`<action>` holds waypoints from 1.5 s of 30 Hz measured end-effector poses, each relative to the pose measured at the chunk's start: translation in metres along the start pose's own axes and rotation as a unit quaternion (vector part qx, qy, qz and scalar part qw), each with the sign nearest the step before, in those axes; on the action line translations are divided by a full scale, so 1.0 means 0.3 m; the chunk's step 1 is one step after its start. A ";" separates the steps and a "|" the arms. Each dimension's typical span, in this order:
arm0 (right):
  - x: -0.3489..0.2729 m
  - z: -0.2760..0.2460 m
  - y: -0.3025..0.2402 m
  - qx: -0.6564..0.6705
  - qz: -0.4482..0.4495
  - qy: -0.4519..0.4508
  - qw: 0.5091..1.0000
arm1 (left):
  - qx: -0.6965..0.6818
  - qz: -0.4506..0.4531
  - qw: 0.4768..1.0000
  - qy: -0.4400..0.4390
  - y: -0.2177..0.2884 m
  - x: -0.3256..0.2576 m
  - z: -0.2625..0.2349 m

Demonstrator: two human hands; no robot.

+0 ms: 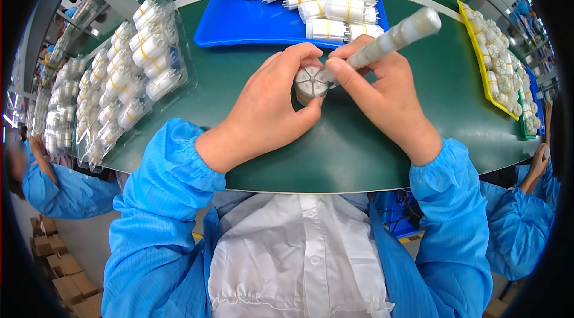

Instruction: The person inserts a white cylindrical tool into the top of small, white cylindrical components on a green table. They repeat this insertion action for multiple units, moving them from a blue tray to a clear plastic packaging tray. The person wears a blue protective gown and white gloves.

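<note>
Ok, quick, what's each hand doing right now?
Left hand: closed around the small white cylinder part, end face up.
Right hand: closed on the pen-like tool, tip at the part.

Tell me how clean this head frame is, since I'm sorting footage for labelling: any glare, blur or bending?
Head view: heavy fisheye, the green table edge bows and black corners frame the image; ceiling lights glare on the table's far side; the left hand and right hand are sharp, as is the white cylindrical part; the pen-like tool is slightly soft at its tip end; side trays smear toward the rim.
</note>
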State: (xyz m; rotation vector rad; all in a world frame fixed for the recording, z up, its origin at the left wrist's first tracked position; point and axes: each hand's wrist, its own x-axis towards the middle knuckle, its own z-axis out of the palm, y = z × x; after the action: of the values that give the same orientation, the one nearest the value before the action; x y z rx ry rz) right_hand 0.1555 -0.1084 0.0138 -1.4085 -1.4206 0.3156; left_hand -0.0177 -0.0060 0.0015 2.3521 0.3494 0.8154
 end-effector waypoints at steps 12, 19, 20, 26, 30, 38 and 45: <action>0.010 -0.027 0.010 0.037 0.019 0.023 0.999 | -0.022 -0.024 0.999 0.022 0.009 -0.007 0.023; -0.003 -0.012 0.006 -0.034 -0.012 0.005 0.999 | 0.042 -0.024 0.999 -0.003 0.017 0.000 0.014; -0.004 -0.013 0.007 -0.043 -0.019 0.007 0.999 | 0.058 -0.043 0.997 -0.016 0.018 0.003 0.010; 0.011 -0.036 0.004 0.046 0.009 0.036 0.998 | -0.024 -0.045 0.999 0.006 0.002 -0.010 0.027; 0.011 -0.038 0.009 0.003 -0.002 0.009 1.000 | -0.057 -0.026 0.998 -0.010 0.002 -0.006 0.025; 0.002 -0.024 0.018 -0.005 0.004 0.003 1.000 | 0.060 -0.032 0.998 -0.016 0.004 0.008 0.029; 0.015 -0.043 0.010 0.050 0.017 0.021 0.998 | -0.077 -0.035 0.996 -0.025 -0.009 0.002 0.026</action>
State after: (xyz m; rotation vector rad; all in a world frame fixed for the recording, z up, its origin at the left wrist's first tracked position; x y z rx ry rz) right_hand 0.1685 -0.1099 0.0187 -1.3511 -1.3289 0.3718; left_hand -0.0125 -0.0074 -0.0046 2.1996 0.3333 0.7234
